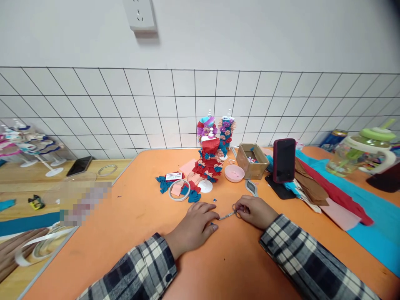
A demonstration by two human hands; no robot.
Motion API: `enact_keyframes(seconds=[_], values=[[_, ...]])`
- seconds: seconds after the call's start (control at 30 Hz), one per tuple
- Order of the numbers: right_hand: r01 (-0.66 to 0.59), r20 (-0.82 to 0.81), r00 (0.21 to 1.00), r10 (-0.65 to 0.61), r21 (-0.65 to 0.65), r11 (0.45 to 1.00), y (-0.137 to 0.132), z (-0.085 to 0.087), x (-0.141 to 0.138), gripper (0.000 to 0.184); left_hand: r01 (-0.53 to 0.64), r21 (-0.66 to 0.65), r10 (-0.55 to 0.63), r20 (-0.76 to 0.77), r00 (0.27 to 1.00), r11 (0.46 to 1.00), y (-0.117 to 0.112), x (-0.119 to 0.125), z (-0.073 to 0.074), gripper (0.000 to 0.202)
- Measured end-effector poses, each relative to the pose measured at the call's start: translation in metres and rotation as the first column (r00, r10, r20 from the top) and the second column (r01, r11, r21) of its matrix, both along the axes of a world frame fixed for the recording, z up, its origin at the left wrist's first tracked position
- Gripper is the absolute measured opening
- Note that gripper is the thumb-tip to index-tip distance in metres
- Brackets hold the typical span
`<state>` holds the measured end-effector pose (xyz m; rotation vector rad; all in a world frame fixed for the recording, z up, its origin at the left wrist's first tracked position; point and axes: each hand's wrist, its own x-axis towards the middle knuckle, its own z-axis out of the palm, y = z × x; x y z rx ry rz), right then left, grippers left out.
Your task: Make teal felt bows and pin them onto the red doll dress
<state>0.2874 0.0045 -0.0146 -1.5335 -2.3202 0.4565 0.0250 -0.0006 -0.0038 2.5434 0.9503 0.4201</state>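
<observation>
Small metal scissors [228, 215] are in my right hand [254, 211], with thumb and fingers closed at the loops. The blades point left and reach my left hand's [196, 223] fingertips. This left hand rests low over the orange table, thumb and fingers curled around a tiny dark blue fabric piece [212, 224], mostly hidden. Just beyond my hands stands a miniature dress form in a red ruffled dress [210, 156] with blue and pink bows, on a white round base [205, 186]. To its left, a tape roll [179, 190] lies by blue fabric bows [194, 196].
Behind stand two more dressed forms [227, 129]. At right are a pink dish [234, 173], a cardboard box [252, 161], an upright phone [284, 160], fabric strips [340, 204] and a jug [353, 154]. Another person's hand [18, 254] is at far left.
</observation>
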Motion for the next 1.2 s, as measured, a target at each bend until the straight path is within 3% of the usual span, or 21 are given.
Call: enact_keyframes(seconds=[0.2,0.43,0.63,0.7,0.83,0.9,1.2], values=[[0.135,0.003,0.991,-0.135,-0.052,0.99,0.0,0.002,0.012,0.018,-0.036,0.053,0.038,-0.023,0.999,0.998,-0.002,-0.003,0.001,0.023],[0.233,0.06,0.972,-0.229,-0.074,0.97,-0.01,0.006,-0.024,0.01,-0.065,0.098,0.072,-0.06,0.996,0.993,-0.005,-0.002,0.002,0.024],[0.246,0.118,0.963,-0.242,-0.029,0.969,-0.016,0.01,-0.031,0.014,-0.058,0.111,0.065,-0.057,0.996,0.992,-0.005,-0.002,-0.002,0.025],[0.214,0.099,0.972,-0.214,0.003,0.977,-0.018,0.011,-0.032,0.019,-0.058,0.107,0.064,-0.056,0.996,0.993,-0.005,-0.002,-0.002,0.025],[-0.054,0.145,0.988,0.044,0.066,0.996,-0.021,0.013,-0.036,0.036,-0.05,0.098,0.056,-0.058,0.997,0.994,-0.004,-0.002,-0.002,0.026],[-0.123,0.215,0.97,0.111,0.045,0.991,-0.022,0.013,-0.038,0.041,-0.047,0.088,0.052,-0.057,0.997,0.995,-0.004,-0.002,-0.001,0.026],[-0.102,0.251,0.963,0.103,-0.018,0.995,-0.019,0.012,-0.037,0.04,-0.085,0.028,0.084,0.035,0.996,0.996,-0.004,-0.003,0.004,0.025]])
